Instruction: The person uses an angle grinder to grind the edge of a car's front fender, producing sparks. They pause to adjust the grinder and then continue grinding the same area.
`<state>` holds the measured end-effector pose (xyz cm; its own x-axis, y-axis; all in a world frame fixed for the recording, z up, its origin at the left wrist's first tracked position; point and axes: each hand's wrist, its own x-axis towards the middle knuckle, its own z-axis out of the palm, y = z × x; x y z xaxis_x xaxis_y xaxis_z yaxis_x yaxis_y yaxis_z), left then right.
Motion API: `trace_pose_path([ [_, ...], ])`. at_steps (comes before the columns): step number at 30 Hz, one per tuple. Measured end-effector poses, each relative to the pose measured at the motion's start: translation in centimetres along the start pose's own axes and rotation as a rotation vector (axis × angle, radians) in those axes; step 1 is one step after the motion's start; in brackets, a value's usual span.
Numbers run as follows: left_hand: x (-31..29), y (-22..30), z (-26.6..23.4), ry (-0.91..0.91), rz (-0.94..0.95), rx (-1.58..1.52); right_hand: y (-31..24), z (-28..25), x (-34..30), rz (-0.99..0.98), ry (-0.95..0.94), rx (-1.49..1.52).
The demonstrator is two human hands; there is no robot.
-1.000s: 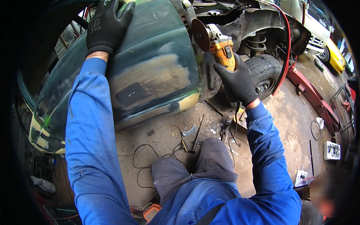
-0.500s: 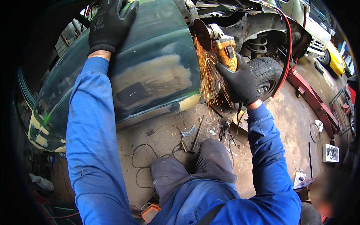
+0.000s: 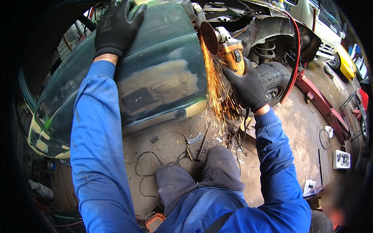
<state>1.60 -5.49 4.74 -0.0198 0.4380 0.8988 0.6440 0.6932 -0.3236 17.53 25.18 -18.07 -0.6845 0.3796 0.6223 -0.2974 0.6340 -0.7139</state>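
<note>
My left hand, in a black glove, lies on the dark green car body panel, thumb spread away from the fingers; the fingertips run out at the top edge. Sanded, tan patches mark the panel. My right hand, gloved alike, is closed around the yellow body of an angle grinder. The grinder's dark disc stands at the panel's right edge, and orange sparks stream down from there to the floor. Its exact contact point is hard to make out.
Right of the panel are a wheel, a coil spring and torn bodywork. A red metal beam lies farther right. A hammer and a loose cable lie before my knees. Another person is at lower right.
The spark stream has grown denser and reaches the floor more fully. Both hands keep their places, with only a slight shift of the view.
</note>
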Motion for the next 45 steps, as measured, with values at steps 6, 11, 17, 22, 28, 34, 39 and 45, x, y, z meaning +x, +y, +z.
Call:
trace_pose_path([
  [6, 0.0, 0.0, -0.1, 0.002, -0.009, -0.008, 0.0, -0.1, 0.1, 0.004, -0.049, 0.045],
  [11, 0.0, -0.1, 0.0, -0.006, -0.001, 0.003, 0.1, -0.1, 0.3, -0.147, -0.017, -0.089],
  [17, 0.0, -0.1, 0.0, -0.002, -0.001, 0.009, -0.8, -0.4, 0.3, 0.023, -0.020, 0.014],
  [22, -0.1, 0.0, 0.0, -0.003, -0.008, -0.014, -0.9, -0.4, 0.4, 0.013, -0.019, 0.023],
  [28, 0.0, -0.1, -0.1, 0.002, 0.005, 0.006, -0.7, -0.2, 0.0, -0.025, -0.026, 0.038],
  [34, -0.1, -0.1, 0.0, -0.003, -0.003, -0.011, -1.1, -0.3, -0.2, 0.010, -0.037, 0.061],
  [39, 0.1, -0.3, 0.1, 0.044, 0.052, 0.017, -1.0, -0.1, -0.2, -0.013, -0.015, 0.010],
  [45, -0.1, -0.3, 0.1, 0.009, 0.010, -0.007, -0.6, 0.2, -0.3, -0.002, -0.014, 0.030],
])
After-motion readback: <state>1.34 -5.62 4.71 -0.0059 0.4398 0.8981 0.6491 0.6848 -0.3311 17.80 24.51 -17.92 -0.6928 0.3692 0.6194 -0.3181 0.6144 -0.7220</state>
